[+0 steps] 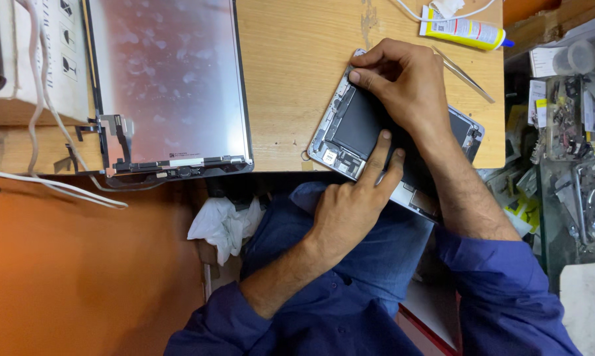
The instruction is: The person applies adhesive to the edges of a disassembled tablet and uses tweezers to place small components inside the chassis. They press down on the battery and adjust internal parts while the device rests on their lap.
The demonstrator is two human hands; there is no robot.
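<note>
An opened tablet body (334, 142) lies at the front edge of the wooden table (291, 72), its metal frame and black battery (358, 122) exposed. My left hand (353, 204) presses two fingertips onto the battery's near side. My right hand (406, 82) rests over the tablet's far part, with its thumb pushed against the battery's top corner. Neither hand holds a tool.
A detached screen panel (169, 79) with flex cables lies face down at the left. A yellow glue tube (462, 29) and metal tweezers (466, 76) sit behind the tablet. White cables (47, 112) trail at the left. Cluttered parts trays (571, 112) stand at the right.
</note>
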